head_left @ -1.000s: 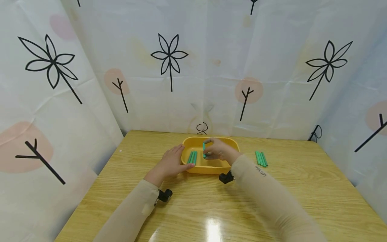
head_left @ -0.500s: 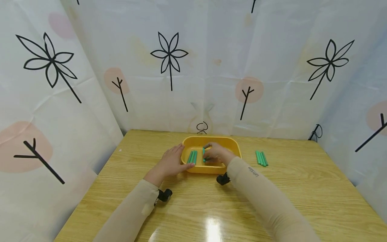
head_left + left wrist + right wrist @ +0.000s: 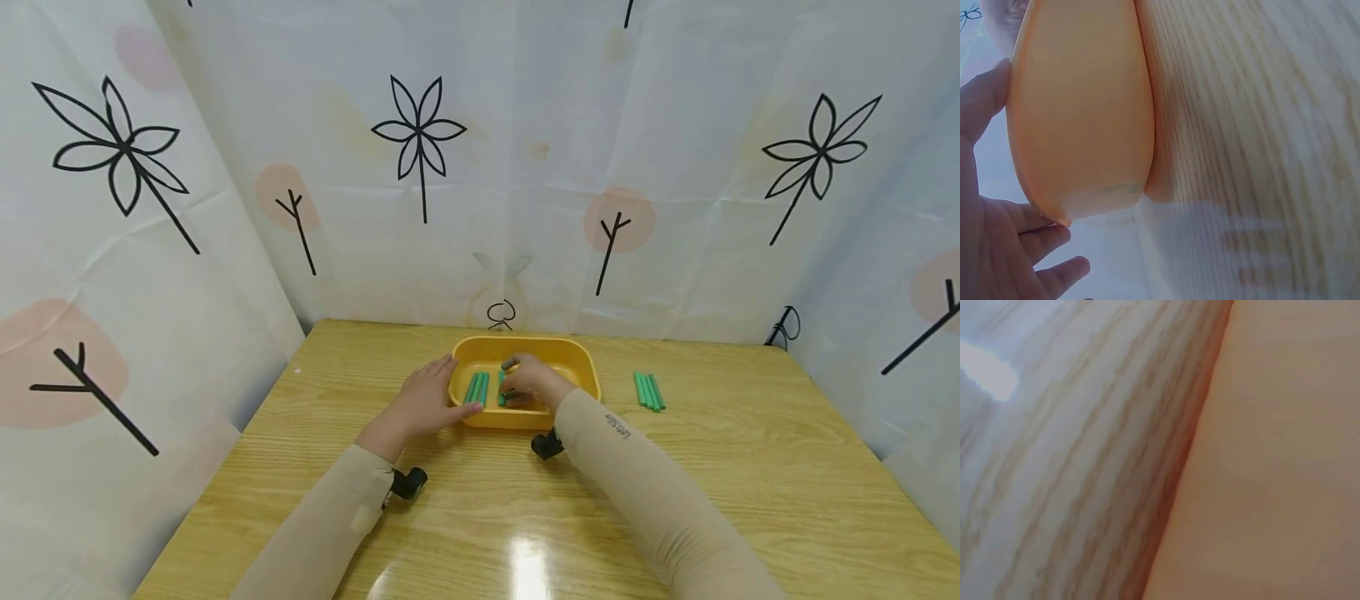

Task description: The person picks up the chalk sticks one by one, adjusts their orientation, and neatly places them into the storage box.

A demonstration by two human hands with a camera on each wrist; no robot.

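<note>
A yellow plastic tray point(image 3: 579, 375) with rounded corners stands near the back of the table. Inside it, to the left, several green sticks point(image 3: 476, 389) lie side by side. My right hand point(image 3: 534, 382) reaches in over the front rim and pinches one more green stick point(image 3: 502, 388), low in the tray just right of that group. At the tray's left end, my left hand point(image 3: 426, 402) rests with its fingers along the side and its thumb on the front rim. The left wrist view has the tray's outer wall point(image 3: 1082, 106) with the thumb and fingertips at its rim.
More green sticks point(image 3: 649, 392) lie in a row on the wooden table point(image 3: 465, 517), right of the tray. A patterned white cloth point(image 3: 517, 167) hangs behind and along both sides. In the right wrist view, the tray's wall point(image 3: 1272, 456) fills the right half.
My right hand has lowered and shifted left with its green stick, from the middle of the tray toward the group lying there. The left hand has stayed in place.
</note>
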